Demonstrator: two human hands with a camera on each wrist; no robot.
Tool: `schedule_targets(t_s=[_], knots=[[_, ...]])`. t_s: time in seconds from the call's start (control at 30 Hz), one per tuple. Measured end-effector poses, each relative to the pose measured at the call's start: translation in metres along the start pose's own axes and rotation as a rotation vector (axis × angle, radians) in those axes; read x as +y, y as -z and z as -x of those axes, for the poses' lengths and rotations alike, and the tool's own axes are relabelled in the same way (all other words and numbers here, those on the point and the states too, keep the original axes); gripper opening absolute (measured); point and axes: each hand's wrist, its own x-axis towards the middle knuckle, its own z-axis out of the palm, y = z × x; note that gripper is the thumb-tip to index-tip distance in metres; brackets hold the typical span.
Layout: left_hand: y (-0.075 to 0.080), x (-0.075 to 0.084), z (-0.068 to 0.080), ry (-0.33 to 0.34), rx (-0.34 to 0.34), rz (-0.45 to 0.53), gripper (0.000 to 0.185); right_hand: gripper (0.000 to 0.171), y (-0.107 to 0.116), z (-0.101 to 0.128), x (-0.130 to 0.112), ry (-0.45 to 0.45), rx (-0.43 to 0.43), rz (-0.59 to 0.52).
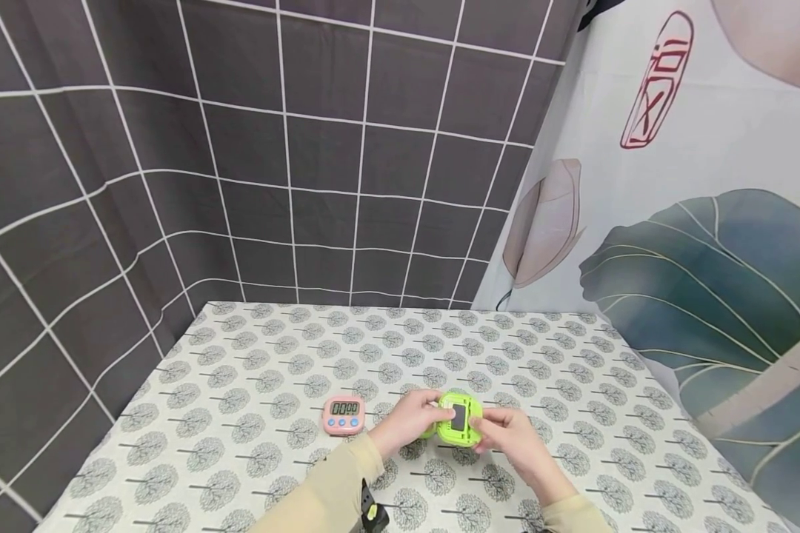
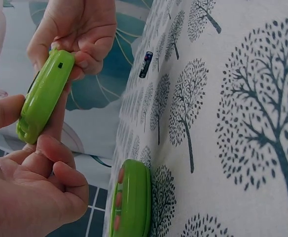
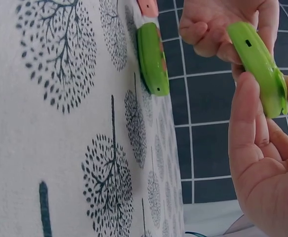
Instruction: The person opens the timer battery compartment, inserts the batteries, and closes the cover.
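Both hands hold a green kitchen timer (image 1: 448, 437) above the table, its back turned up toward the head camera. On that back is a dark rectangular patch (image 1: 459, 416) with a narrow recess beside it. My left hand (image 1: 410, 420) grips the timer's left side, thumb on the back and fingers beneath. From the right, my right hand (image 1: 513, 440) pinches the opposite edge between thumb and fingers. A second green timer (image 2: 135, 197), with pinkish buttons, lies on the cloth below and is mostly covered in the head view.
A pink timer (image 1: 344, 423) with blue buttons and a lit-looking digit display lies left of the hands. One small dark battery (image 2: 145, 64) rests on the tree-patterned tablecloth (image 1: 267, 463). A dark grid curtain (image 1: 327, 155) hangs behind, a leaf-print curtain (image 1: 720, 274) at right.
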Motion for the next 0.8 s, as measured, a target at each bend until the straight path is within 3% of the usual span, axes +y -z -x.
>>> schedule_targets(t_s=[0.4,0.8], knots=[[0.0005,-0.0023,0.0005,0.015,0.014,0.035,0.038,0.043,-0.0011,-0.0007,0.0033,-0.029,-0.002,0.01],[-0.0024,-0.0053,-0.001,-0.003,0.05,0.029,0.037,0.051,0.0019,0.0012,0.0006,0.009,0.128,-0.018]])
